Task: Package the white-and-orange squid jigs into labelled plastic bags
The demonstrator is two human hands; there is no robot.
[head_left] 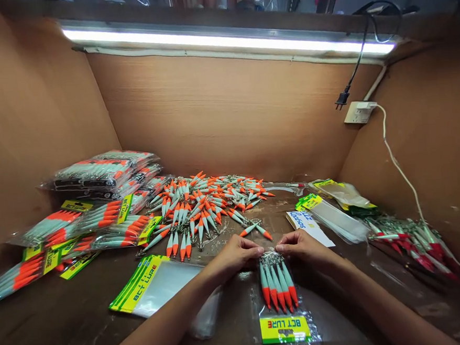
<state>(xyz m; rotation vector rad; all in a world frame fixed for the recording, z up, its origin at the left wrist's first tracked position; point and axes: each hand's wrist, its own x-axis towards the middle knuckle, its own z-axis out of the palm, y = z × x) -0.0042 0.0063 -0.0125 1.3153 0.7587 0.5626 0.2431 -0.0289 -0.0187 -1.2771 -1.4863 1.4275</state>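
My left hand [238,253] and my right hand [304,246] meet at the hooked top end of a small bundle of fishing lures [278,285]. The lures are pale with orange tips and lie side by side on the table. Both hands are closed, fingertips pinching the metal hook end from either side. Just below the lures lies a clear bag with a yellow-green "BCT LURE" header [285,329]. A large loose pile of the same lures [204,203] lies farther back at the table's middle.
Filled lure packets [96,174] are stacked at the left. Empty clear bags with yellow headers [151,283] lie front left, more bags [335,212] and red-tipped lures [412,241] at the right. Cardboard walls surround the table; a light strip [224,39] and a socket [359,112] hang above.
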